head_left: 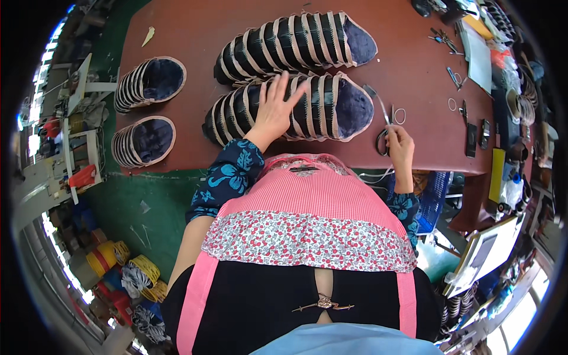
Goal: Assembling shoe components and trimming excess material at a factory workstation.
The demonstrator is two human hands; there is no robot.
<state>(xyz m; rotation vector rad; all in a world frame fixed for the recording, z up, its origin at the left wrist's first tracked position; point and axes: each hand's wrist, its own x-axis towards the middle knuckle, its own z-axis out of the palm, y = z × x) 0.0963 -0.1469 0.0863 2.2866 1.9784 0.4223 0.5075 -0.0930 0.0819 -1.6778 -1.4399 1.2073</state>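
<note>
Two long rows of nested shoe uppers lie side by side on the table, black with beige edges and dark blue fuzzy lining. My left hand (275,112), fingers spread, rests on the near row (322,109). Just beyond it is the far row (296,41), which this hand does not hold. To the right of the near row, my right hand (400,145) has its fingers closed at a pair of scissors (383,142). The black handle loops sit beside the fingers, and the blades point away toward the end of the row. My right palm is partly hidden.
Two shorter stacks of uppers (165,80) (155,139) lie at the left of the reddish-brown table (195,160). Keys (445,40), small snips (454,77), loops of cord and dark small items lie at the right. A blue plastic crate (433,201) stands below the right edge.
</note>
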